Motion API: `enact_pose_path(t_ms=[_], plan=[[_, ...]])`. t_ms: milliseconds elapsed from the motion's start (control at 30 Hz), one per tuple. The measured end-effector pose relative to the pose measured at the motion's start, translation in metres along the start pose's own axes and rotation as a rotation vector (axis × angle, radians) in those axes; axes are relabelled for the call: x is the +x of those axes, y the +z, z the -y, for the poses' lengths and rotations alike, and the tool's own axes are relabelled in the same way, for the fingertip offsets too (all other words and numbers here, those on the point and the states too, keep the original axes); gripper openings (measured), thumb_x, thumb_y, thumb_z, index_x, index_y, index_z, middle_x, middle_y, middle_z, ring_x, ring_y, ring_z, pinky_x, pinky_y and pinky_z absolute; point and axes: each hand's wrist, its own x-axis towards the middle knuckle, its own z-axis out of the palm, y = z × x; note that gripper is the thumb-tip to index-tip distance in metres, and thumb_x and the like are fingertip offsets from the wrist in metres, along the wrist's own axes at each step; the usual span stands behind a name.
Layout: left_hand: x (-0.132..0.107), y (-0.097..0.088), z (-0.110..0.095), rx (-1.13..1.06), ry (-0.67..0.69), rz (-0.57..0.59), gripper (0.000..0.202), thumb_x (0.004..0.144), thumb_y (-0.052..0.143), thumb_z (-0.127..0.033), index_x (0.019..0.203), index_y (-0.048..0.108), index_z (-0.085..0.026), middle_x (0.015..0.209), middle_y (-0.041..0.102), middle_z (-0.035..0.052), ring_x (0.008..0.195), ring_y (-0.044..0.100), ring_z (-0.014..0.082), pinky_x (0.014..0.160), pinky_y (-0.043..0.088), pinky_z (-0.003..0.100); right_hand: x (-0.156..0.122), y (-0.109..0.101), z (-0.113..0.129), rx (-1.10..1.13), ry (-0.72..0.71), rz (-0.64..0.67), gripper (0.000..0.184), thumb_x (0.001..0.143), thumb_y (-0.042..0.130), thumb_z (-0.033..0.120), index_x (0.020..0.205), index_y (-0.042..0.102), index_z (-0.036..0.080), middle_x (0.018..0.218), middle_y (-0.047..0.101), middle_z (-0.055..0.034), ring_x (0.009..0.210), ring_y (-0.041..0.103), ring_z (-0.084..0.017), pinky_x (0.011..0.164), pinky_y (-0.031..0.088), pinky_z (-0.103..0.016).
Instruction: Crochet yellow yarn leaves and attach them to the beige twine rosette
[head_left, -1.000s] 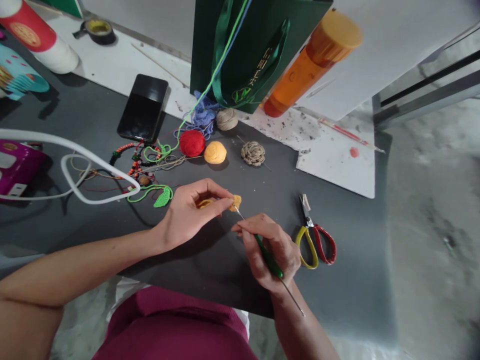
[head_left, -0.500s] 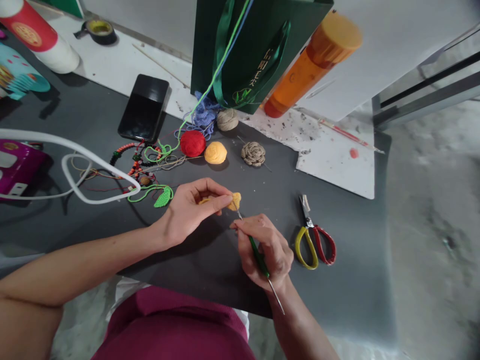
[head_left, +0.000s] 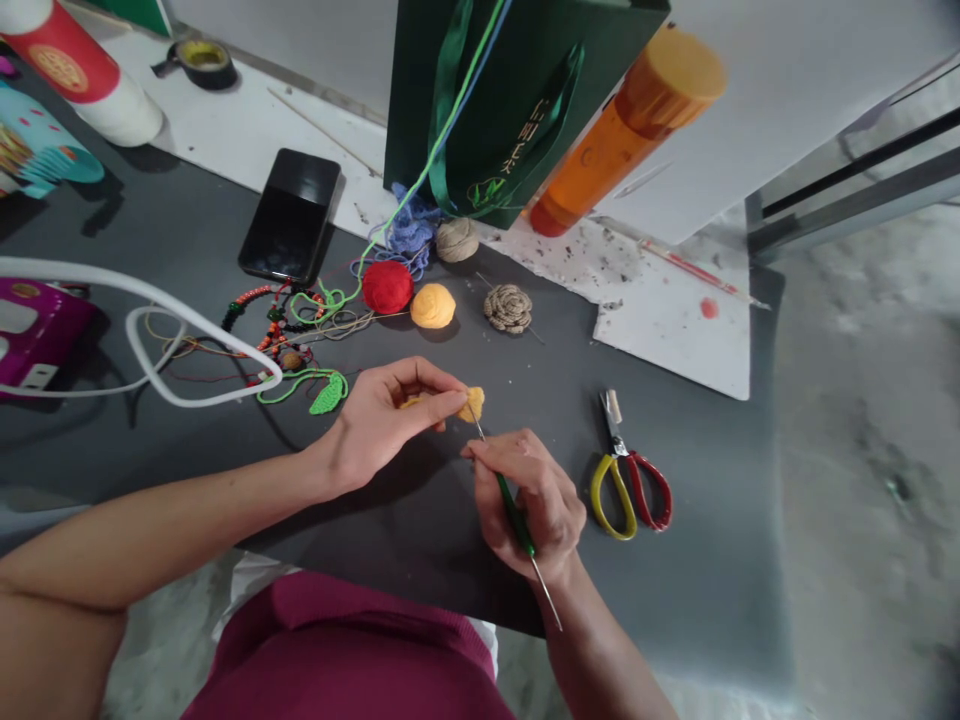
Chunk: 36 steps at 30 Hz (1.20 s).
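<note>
My left hand (head_left: 386,420) pinches a small yellow crochet piece (head_left: 472,403) between thumb and forefinger. Part of the piece is covered by the fingers. A crochet hook (head_left: 517,515) with a green grip lies in my right hand (head_left: 534,500), held like a pen. Its upper tip meets the yellow piece; its other metal end sticks out below the palm. Beyond the hands sit a yellow yarn ball (head_left: 433,306), a red yarn ball (head_left: 387,288) and a beige crocheted rose (head_left: 508,308). A green crocheted leaf (head_left: 327,394) rests just left of my left hand.
Scissors (head_left: 621,470) with one yellow and one red handle lie right of my right hand. A phone (head_left: 291,215), a dark green paper bag (head_left: 480,120) and an orange bottle (head_left: 607,150) stand or lie farther back. A white cable (head_left: 202,310) loops at left.
The crochet hook has tilted very slightly, its lower end shifting a little left. Both hands keep their grip, and the whole view has moved by a few pixels.
</note>
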Motion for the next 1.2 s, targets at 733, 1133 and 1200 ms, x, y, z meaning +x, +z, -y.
enact_pose_path(t_ms=[733, 1133, 1200], plan=[[-0.0013, -0.0001, -0.0023, -0.005, 0.013, 0.005, 0.021, 0.072, 0.085, -0.029, 0.075, 0.07, -0.015, 0.071, 0.071, -0.0005, 0.056, 0.054, 0.0072, 0.06, 0.047, 0.023, -0.0006, 0.0021, -0.0009, -0.04, -0.083, -0.025, 0.038, 0.084, 0.059, -0.005, 0.117, 0.063, 0.013, 0.081, 0.073, -0.0077, 0.068, 0.068, -0.018, 0.06, 0.057, -0.032], [0.0011, 0.0002, 0.0007, -0.067, -0.01, -0.032, 0.027, 0.068, 0.089, -0.032, 0.074, 0.069, -0.015, 0.065, 0.068, -0.0021, 0.054, 0.052, 0.0066, 0.056, 0.044, 0.023, -0.0006, 0.0015, 0.0005, -0.078, -0.097, -0.035, 0.038, 0.084, 0.06, -0.005, 0.116, 0.064, 0.014, 0.08, 0.073, -0.0067, 0.067, 0.067, -0.017, 0.059, 0.056, -0.032], [0.0012, -0.0002, 0.0007, -0.073, -0.004, -0.023, 0.027, 0.068, 0.089, -0.032, 0.074, 0.069, -0.015, 0.065, 0.068, -0.0022, 0.054, 0.052, 0.0065, 0.056, 0.044, 0.023, 0.0007, 0.001, 0.0009, -0.085, -0.076, -0.012, 0.038, 0.084, 0.06, -0.005, 0.116, 0.063, 0.015, 0.081, 0.074, -0.0063, 0.067, 0.067, -0.017, 0.06, 0.057, -0.032]])
